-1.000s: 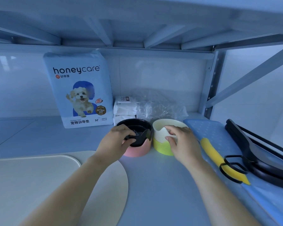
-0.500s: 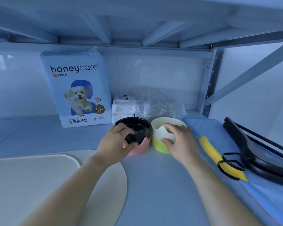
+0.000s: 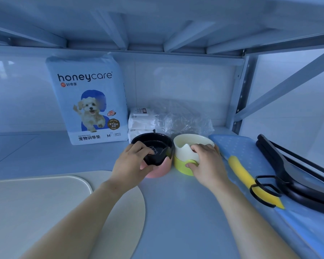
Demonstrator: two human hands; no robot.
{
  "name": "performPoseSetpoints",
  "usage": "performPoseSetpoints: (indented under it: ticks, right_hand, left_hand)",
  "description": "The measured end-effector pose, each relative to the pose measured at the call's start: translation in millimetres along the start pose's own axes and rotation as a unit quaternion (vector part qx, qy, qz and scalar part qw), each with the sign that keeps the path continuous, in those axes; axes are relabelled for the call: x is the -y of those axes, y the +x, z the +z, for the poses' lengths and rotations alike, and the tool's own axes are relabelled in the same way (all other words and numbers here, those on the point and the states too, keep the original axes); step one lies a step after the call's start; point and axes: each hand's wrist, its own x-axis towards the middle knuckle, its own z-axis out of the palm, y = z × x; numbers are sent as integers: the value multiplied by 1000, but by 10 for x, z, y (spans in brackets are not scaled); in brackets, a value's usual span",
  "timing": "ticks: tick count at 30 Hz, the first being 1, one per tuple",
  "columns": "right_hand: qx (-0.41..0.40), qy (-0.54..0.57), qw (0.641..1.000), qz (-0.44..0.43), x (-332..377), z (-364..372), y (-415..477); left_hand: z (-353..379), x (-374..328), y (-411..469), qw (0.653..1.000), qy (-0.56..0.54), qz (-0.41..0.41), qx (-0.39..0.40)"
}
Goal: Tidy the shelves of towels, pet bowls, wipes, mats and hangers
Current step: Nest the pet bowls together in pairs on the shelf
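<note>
Black bowl (image 3: 156, 140) clamped in left hand (image 3: 131, 162), cream bowl (image 3: 190, 140) in right hand (image 3: 207, 162); both nearer wipes (image 3: 141, 122).

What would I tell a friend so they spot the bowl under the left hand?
Find the tall honeycare pack standing at the back of the shelf. Right of its foot, before the white wipe packs, two bowls sit side by side. It is the left one, the black bowl gripped by the left hand, on a pink base; the cream bowl beside it has a green base.
</note>
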Motion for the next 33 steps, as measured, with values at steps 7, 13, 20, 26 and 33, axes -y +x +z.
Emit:
performPoseSetpoints:
  ticks: [7, 13, 20, 26, 33]
  right_hand:
    - [-13, 24, 1000, -3, -32, 27, 8]
    - [-48, 25, 998, -17, 43, 35, -5]
    - [-139, 68, 981, -114, 260, 5, -43]
    - [-119, 129, 972, -159, 531, 51, -148]
    - [4, 177, 965, -192, 968, 140, -355]
  left_hand:
    - [-19, -15, 5, 1000, -4, 2, 5]
    - [-143, -92, 75, 996, -64, -39, 49]
    - [-533, -28, -165, 994, -42, -78, 69]
    - [-853, 179, -580, 984, 6, -124, 125]
    - [-1075, 442, -922, 970, 35, -146, 193]
